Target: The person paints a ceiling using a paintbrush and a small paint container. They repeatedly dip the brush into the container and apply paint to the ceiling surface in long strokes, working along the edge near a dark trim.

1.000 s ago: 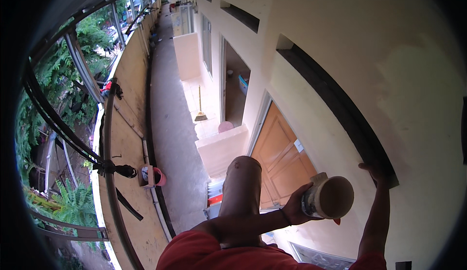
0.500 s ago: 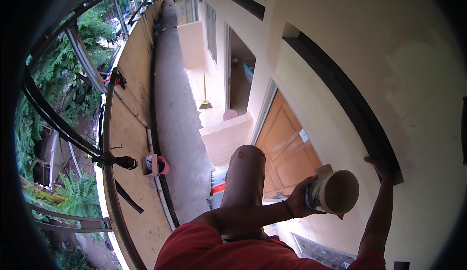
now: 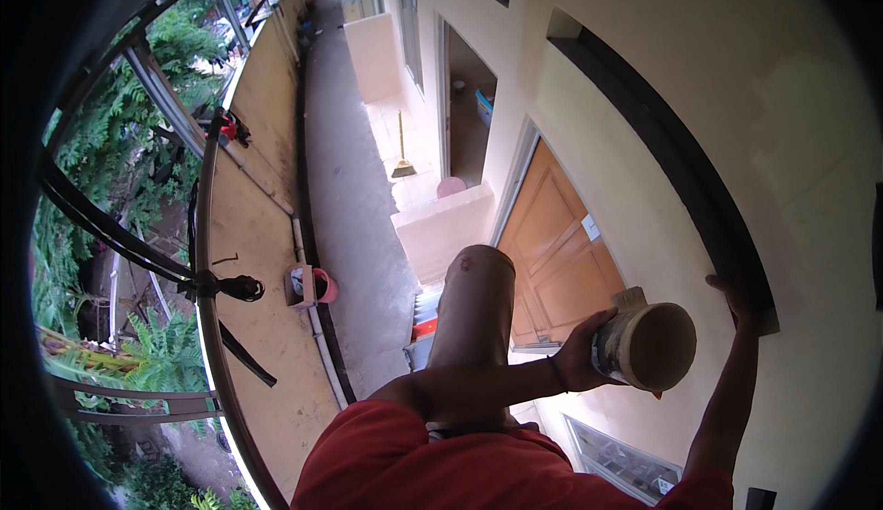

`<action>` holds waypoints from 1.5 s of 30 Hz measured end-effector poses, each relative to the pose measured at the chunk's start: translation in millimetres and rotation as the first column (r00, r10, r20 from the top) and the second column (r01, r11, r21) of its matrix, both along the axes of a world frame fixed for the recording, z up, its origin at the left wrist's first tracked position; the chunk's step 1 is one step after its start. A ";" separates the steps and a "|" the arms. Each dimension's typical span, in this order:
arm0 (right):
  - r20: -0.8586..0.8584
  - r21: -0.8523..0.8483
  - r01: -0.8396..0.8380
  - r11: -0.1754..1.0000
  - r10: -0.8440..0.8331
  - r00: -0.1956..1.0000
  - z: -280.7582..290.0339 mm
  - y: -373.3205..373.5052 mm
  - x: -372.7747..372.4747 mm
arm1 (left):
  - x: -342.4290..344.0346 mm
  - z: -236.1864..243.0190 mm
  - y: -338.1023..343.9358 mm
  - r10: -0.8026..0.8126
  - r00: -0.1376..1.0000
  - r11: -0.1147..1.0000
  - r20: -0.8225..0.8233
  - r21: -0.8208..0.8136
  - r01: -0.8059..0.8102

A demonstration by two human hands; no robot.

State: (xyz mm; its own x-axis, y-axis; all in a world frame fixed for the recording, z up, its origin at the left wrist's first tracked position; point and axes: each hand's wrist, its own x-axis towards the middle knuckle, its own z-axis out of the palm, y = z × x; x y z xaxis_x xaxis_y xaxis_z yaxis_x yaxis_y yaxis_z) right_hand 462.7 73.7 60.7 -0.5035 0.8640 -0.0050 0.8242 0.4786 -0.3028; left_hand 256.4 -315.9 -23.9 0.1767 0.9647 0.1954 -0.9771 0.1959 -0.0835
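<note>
**Person gripping a round pot beside a wooden door**

The head view is looking down along a grey walkway (image 3: 354, 179), with a brown panelled wooden door (image 3: 563, 243) standing near the middle. A person in a red shirt (image 3: 414, 455) is showing below the door, and a bare bent knee (image 3: 474, 298) is rising at the door's lower left.

The left hand (image 3: 581, 354) is reaching across to the door's lower right, its fingers clamping on the side of a pale round pot (image 3: 662, 346). The pot is tilting its wide mouth toward the camera; a flat, pale piece (image 3: 629, 298) is sticking up behind its rim, and a small orange-red tip (image 3: 657, 395) is peeking out underneath.

The right hand (image 3: 736, 300) is touching the lower end of a long dark recess (image 3: 681, 151) in the cream wall, to the right of the door. One digit is pointing out, apart; the others are hiding, so whether they are clamping on the edge cannot be told.

Left of the door, a low pink wall (image 3: 446, 225) is standing; beyond it, a broom (image 3: 402, 156) is resting upright. Farther left, a pink bucket (image 3: 325, 286) is sitting beside the parapet (image 3: 267, 151).
</note>
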 end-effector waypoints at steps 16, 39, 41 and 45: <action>-0.003 0.052 -0.037 0.998 0.037 0.999 -11.9 15.0 7.6 | 0.0 3.9 -0.5 -0.009 0.999 0.998 0.052 -0.066 0.013; -0.001 0.102 -0.016 0.995 0.016 1.000 -1.4 -0.9 -4.6 | 1.9 3.9 0.4 -0.030 0.998 0.997 0.053 -0.064 0.033; 0.000 0.081 -0.022 0.996 0.022 1.000 3.0 -3.7 -4.1 | 2.2 5.0 0.0 -0.035 0.998 0.997 0.057 -0.065 0.039; -0.010 -0.016 -0.006 1.000 0.006 1.000 20.7 -21.3 -12.4 | 1.6 11.8 -2.0 -0.036 0.999 0.995 0.039 -0.089 0.039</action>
State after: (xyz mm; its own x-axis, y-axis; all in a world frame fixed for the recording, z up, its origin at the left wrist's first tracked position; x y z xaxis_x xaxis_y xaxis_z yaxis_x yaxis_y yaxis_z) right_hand 450.3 52.5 81.3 -0.5090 0.8607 -0.0137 0.8181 0.4788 -0.3185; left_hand 258.0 -318.0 -12.2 0.2074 0.9715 0.1150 -0.9650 0.2224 -0.1388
